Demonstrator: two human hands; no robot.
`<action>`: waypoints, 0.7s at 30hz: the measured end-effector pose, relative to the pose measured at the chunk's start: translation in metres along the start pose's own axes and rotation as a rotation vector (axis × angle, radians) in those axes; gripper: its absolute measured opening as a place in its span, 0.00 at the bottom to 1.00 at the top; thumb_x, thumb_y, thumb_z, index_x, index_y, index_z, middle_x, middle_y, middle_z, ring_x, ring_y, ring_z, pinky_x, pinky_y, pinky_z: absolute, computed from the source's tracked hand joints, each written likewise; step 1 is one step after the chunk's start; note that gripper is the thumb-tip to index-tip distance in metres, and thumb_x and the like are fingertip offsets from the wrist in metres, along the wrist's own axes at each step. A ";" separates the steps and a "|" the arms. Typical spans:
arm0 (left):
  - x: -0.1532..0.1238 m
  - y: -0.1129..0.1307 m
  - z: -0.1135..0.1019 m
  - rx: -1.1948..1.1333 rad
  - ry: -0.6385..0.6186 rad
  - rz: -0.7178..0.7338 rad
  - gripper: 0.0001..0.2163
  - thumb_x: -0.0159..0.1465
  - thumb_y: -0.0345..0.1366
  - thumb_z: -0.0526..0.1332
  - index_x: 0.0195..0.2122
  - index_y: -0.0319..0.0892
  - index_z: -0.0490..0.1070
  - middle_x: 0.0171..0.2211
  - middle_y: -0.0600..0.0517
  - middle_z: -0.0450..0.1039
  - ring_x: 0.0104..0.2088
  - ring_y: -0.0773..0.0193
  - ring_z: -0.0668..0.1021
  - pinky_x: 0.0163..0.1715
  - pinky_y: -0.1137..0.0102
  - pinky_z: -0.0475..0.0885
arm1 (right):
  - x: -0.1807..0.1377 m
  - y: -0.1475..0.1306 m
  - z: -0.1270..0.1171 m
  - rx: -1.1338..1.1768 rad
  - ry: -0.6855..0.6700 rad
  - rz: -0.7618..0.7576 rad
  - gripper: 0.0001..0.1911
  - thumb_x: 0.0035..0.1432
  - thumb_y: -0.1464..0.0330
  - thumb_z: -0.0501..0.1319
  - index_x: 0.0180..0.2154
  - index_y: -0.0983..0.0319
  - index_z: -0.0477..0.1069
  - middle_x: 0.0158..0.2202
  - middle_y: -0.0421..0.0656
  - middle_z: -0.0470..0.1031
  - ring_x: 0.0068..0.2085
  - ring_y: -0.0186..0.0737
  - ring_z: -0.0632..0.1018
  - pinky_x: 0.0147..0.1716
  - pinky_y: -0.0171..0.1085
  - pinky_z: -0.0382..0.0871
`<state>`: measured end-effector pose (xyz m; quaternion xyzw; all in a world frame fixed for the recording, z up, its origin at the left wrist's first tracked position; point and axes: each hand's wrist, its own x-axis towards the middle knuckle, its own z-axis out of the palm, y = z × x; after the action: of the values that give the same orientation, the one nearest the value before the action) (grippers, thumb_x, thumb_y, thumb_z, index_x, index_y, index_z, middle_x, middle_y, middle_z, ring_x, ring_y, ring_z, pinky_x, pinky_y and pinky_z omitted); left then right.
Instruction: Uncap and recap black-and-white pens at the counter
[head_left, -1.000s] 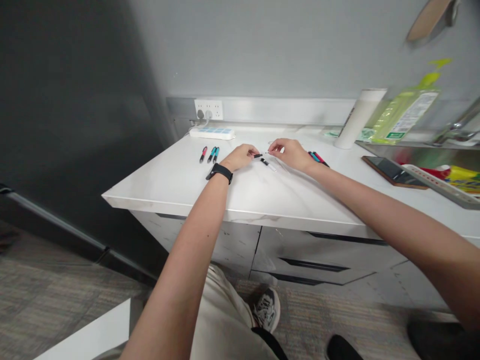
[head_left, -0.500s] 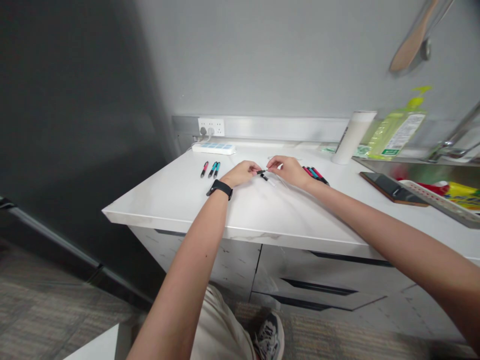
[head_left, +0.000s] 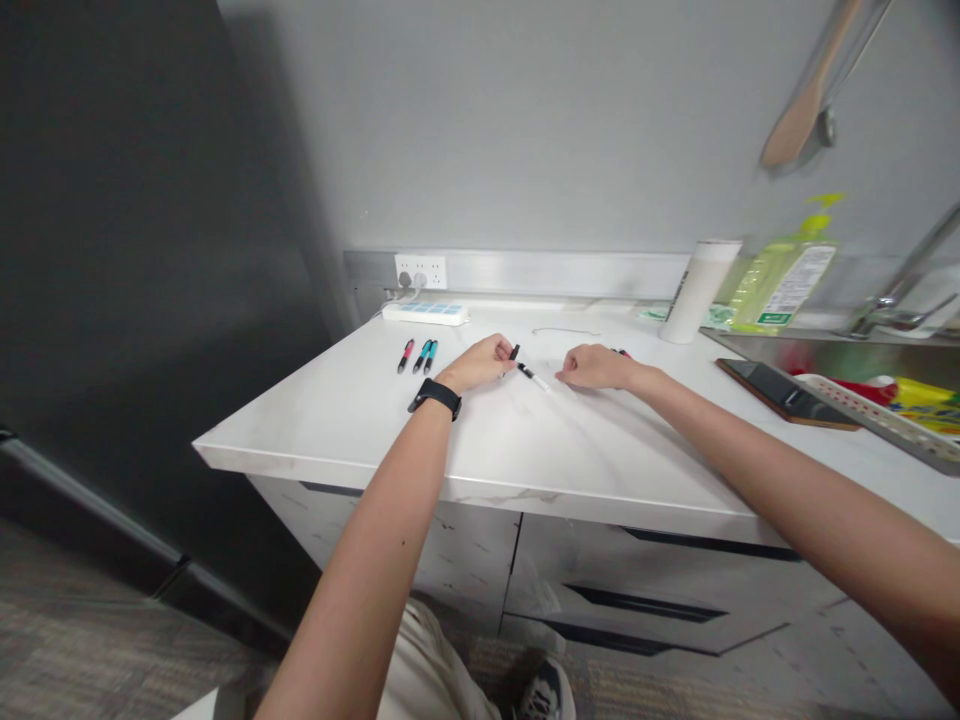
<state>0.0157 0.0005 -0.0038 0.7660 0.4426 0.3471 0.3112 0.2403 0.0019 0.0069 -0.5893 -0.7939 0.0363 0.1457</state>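
Observation:
My left hand (head_left: 480, 364) is closed, its fingertips pinching a small black pen part (head_left: 515, 352) that points up and away. Just right of those fingertips, a slim pen piece (head_left: 535, 377) with a black end and a whitish barrel lies slanted over the counter. My right hand (head_left: 596, 367) rests low over the counter to the right, fingers curled together; whatever they hold, if anything, is hidden. Behind it peek the ends of red and dark pens (head_left: 622, 352), mostly covered. Left of my left hand lie a red pen (head_left: 406, 356) and two teal pens (head_left: 426, 357), side by side.
A white power strip (head_left: 425, 314) sits at the back below a wall socket (head_left: 421, 271). To the right stand a white cylinder (head_left: 701, 292) and a yellow-green pump bottle (head_left: 787, 277). A phone (head_left: 784, 391) lies by the sink. A thin wire (head_left: 566, 331) lies behind my hands.
My hands have drawn apart, the right one moving right and lower toward the counter. The black part in my left hand has turned more upright. The camera view has tilted up slightly.

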 end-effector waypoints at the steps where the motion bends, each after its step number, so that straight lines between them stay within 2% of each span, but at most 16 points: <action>1: 0.000 -0.001 0.000 -0.010 -0.004 0.004 0.06 0.54 0.28 0.60 0.34 0.39 0.65 0.31 0.52 0.69 0.32 0.69 0.71 0.35 0.72 0.68 | -0.001 0.000 0.000 -0.031 -0.024 0.001 0.07 0.44 0.67 0.64 0.18 0.60 0.72 0.22 0.47 0.76 0.27 0.46 0.77 0.29 0.39 0.69; 4: 0.002 -0.005 0.000 -0.031 -0.002 0.010 0.06 0.54 0.28 0.61 0.33 0.39 0.64 0.29 0.54 0.67 0.30 0.69 0.70 0.34 0.72 0.66 | -0.002 -0.003 0.001 -0.108 -0.084 0.017 0.05 0.46 0.68 0.62 0.23 0.63 0.75 0.27 0.50 0.78 0.32 0.46 0.79 0.32 0.37 0.69; 9: 0.003 -0.006 0.000 -0.053 -0.014 0.007 0.07 0.53 0.26 0.61 0.32 0.39 0.64 0.28 0.55 0.66 0.30 0.69 0.69 0.33 0.72 0.66 | -0.006 -0.013 0.001 -0.197 -0.126 0.094 0.12 0.49 0.69 0.59 0.34 0.69 0.77 0.37 0.57 0.79 0.43 0.49 0.78 0.40 0.36 0.68; 17: -0.001 -0.001 0.000 -0.055 -0.021 0.006 0.06 0.53 0.26 0.60 0.31 0.39 0.64 0.26 0.56 0.64 0.29 0.69 0.68 0.34 0.72 0.65 | -0.011 -0.019 0.003 -0.262 -0.091 0.039 0.13 0.54 0.72 0.54 0.36 0.70 0.75 0.41 0.60 0.77 0.43 0.52 0.77 0.38 0.38 0.67; 21: -0.002 0.000 0.000 -0.055 -0.019 0.010 0.06 0.53 0.26 0.60 0.31 0.39 0.64 0.26 0.56 0.64 0.29 0.70 0.68 0.34 0.73 0.64 | -0.007 -0.009 0.007 -0.198 -0.019 0.002 0.16 0.55 0.74 0.53 0.45 0.68 0.69 0.41 0.57 0.76 0.41 0.48 0.77 0.37 0.37 0.66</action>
<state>0.0147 -0.0009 -0.0046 0.7628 0.4259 0.3533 0.3345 0.2322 -0.0068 0.0004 -0.6011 -0.7944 -0.0367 0.0794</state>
